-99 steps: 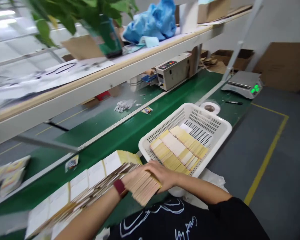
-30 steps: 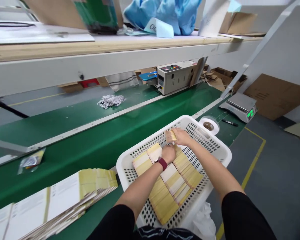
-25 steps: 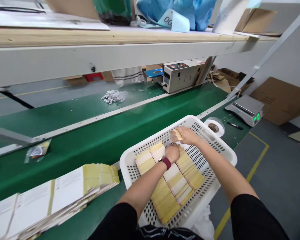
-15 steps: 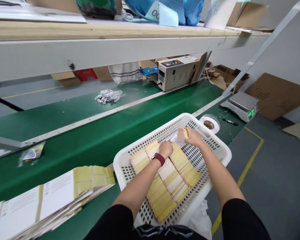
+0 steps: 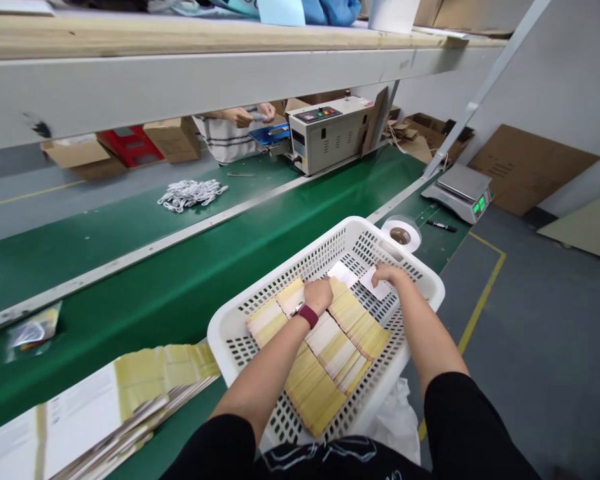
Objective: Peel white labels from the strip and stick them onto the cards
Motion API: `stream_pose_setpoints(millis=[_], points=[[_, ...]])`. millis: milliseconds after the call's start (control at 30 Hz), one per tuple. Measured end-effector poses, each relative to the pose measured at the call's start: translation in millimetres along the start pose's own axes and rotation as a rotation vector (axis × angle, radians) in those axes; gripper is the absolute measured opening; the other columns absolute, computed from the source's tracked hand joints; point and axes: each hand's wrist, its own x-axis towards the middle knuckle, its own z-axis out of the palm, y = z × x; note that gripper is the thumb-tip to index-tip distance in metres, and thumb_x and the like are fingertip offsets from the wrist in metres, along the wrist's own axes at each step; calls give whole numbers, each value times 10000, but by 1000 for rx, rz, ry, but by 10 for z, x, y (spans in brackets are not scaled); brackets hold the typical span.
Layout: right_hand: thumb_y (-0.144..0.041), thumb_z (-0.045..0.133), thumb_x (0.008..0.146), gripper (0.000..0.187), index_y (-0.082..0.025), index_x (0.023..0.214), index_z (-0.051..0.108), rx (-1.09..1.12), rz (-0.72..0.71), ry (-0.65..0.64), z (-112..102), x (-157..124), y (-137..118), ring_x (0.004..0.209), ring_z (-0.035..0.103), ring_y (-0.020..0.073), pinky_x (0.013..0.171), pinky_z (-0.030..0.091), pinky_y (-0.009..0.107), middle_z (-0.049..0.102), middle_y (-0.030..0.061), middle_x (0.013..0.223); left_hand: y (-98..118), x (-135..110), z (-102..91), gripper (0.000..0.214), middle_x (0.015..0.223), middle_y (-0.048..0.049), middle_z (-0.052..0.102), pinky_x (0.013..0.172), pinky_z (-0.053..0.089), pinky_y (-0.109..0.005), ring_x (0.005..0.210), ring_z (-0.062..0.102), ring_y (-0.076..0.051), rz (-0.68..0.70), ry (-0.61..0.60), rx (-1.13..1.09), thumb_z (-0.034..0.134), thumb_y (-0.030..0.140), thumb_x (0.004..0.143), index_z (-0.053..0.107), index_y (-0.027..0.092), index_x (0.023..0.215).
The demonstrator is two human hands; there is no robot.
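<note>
A white plastic basket [image 5: 220, 320] stands in front of me on the green bench. Tight rows of yellow and whitish paper pieces [image 5: 315, 393] stand on edge inside it. At the far end of these rows is my left hand [image 5: 319, 295], wearing a dark red watch strap. Its fingers are curled down against the paper, and their tips are hidden. My right hand [image 5: 389, 275] grips a white card [image 5: 377, 285] over the basket's far right part. Another white card [image 5: 343, 273] lies flat on the basket floor between the hands.
Left of the basket lie stacked printed sheets [image 5: 85, 410]. Beyond are a pile of white loops [image 5: 190, 195] and a grey machine [image 5: 330, 137]. A tape roll [image 5: 403, 233], a marker [image 5: 441, 227] and a scale [image 5: 460, 190] stand right. A co-worker's hands [image 5: 253, 115] show behind.
My right hand has lowered the card, previously held up on edge, towards the basket floor. The white card between my hands shows more clearly. A co-worker's hands have come into view.
</note>
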Motion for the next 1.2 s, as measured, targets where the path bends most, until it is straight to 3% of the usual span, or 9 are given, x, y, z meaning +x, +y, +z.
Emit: stream_pose_setpoints(millis=[100, 233, 433, 533, 600, 700, 833, 1067, 1200], points=[[-358, 644, 849, 437, -152, 1223, 548, -142, 124, -25, 103, -55, -132, 1085, 602, 240, 911, 518, 470, 599, 108, 1215, 20, -24, -20, 370, 1166, -88, 594, 882, 542, -404, 1017, 610, -192, -8, -6, 5, 565, 382, 919, 541, 142, 1200], [-246, 789, 645, 934, -140, 1440, 313, -284, 161, 94, 364, -259, -277, 1330, 395, 388, 980, 403, 616, 419, 239, 1415, 21, -51, -18, 366, 1168, -90, 594, 887, 540, -405, 1024, 608, -194, 8, -10, 5, 569, 380, 918, 547, 137, 1191], [-301, 818, 588, 1216, -192, 1517, 43, -391, 88, 232, 526, -604, -278, 1443, 153, 380, 1074, 272, 631, 138, 215, 1579, -41, -53, -8, 355, 1196, -91, 585, 927, 520, -435, 1078, 589, -211, 53, 5, 8, 574, 377, 914, 557, 142, 1179], [-327, 730, 697, 1061, -137, 1510, 76, -408, 49, 270, 530, -742, -254, 1431, 181, 356, 1103, 235, 608, 227, 225, 1545, -93, -40, -44, 352, 1207, -88, 582, 932, 517, -444, 1089, 584, -215, 50, 7, 5, 573, 378, 914, 555, 152, 1183], [-294, 638, 774, 876, -100, 1488, 169, -402, 56, 267, 546, -799, -236, 1370, 305, 347, 1081, 288, 577, 364, 243, 1456, -121, -26, -74, 350, 1190, -85, 590, 917, 524, -436, 1066, 593, -209, 50, -9, -7, 571, 378, 916, 554, 152, 1183], [-285, 621, 776, 734, -104, 1420, 317, -382, 103, 247, 575, -814, -214, 1275, 427, 343, 996, 400, 521, 468, 234, 1341, -153, 3, -118, 361, 1174, -85, 594, 900, 533, -421, 1038, 603, -199, 41, -37, -30, 569, 384, 917, 550, 147, 1188], [-315, 716, 694, 689, -151, 1299, 430, -381, 129, 268, 603, -763, -219, 1286, 398, 337, 967, 427, 493, 441, 199, 1343, -180, 44, -155, 352, 1176, -85, 593, 901, 533, -417, 1040, 602, -198, 47, -83, -47, 569, 382, 917, 556, 146, 1178], [-320, 774, 639, 740, -155, 1265, 417, -373, 148, 263, 610, -769, -231, 1253, 427, 355, 973, 403, 537, 479, 194, 1292, -175, 60, -155, 352, 1180, -87, 592, 902, 532, -419, 1046, 600, -200, 54, -126, -45, 571, 380, 916, 556, 146, 1179], [-325, 727, 704, 640, -131, 1240, 438, -356, 105, 213, 621, -805, -234, 1253, 447, 339, 942, 443, 467, 492, 209, 1292, -181, 68, -178, 357, 1179, -89, 591, 901, 533, -416, 1043, 601, -199, 55, -138, -52, 572, 381, 915, 555, 142, 1180]])
